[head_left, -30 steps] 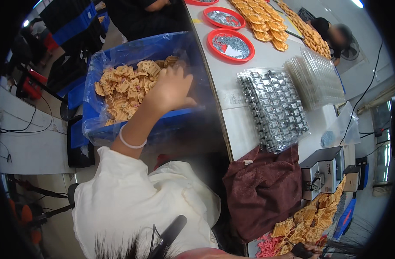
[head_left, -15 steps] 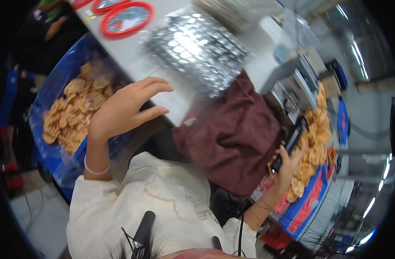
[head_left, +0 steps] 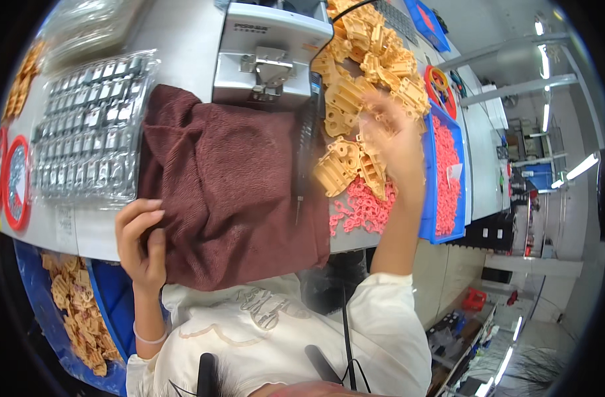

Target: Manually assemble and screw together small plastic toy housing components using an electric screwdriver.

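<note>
My left hand (head_left: 141, 241) is at the near left edge of the maroon cloth (head_left: 230, 178), fingers loosely bent, thumb apart, nothing visible in it. My right hand (head_left: 394, 135) is over the yellow plastic parts (head_left: 342, 99) heaped on the right of the worktop (head_left: 183, 59); it is blurred, so I can't tell whether it grips one. Pink pieces (head_left: 363, 206) lie just nearer, and a dark tool (head_left: 307, 129) lies along the cloth's right side.

Fluorescent tubes (head_left: 583, 166) glow at far right, beyond a red container (head_left: 474, 300) beside pale flooring (head_left: 456, 268); stacked clear plastic trays (head_left: 91, 26) and red-rimmed round dishes (head_left: 15, 222) line the white worktable's (head_left: 183, 46) left end.
</note>
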A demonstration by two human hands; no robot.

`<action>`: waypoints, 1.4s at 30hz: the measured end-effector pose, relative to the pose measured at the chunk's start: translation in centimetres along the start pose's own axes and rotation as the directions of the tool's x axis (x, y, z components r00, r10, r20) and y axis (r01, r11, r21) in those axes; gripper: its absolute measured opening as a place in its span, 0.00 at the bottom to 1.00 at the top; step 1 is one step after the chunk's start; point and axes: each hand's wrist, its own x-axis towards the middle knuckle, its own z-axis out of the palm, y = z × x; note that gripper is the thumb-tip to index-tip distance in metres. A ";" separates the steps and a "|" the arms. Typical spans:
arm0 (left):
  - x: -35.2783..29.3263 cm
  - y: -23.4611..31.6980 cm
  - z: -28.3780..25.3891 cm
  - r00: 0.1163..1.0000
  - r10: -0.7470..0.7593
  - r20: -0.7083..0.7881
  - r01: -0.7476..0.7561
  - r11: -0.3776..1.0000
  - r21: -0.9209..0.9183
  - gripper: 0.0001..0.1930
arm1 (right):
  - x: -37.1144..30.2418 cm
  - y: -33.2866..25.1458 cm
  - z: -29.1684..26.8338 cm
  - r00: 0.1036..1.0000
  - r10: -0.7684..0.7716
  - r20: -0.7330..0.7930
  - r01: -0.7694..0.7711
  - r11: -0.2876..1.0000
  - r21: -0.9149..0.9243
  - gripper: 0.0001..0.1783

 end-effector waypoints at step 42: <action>11.3 -2.0 -10.3 0.999 0.014 -0.038 0.001 0.931 0.365 0.12 | -7.2 -4.9 10.7 0.985 -0.171 -0.027 0.173 0.967 0.189 0.12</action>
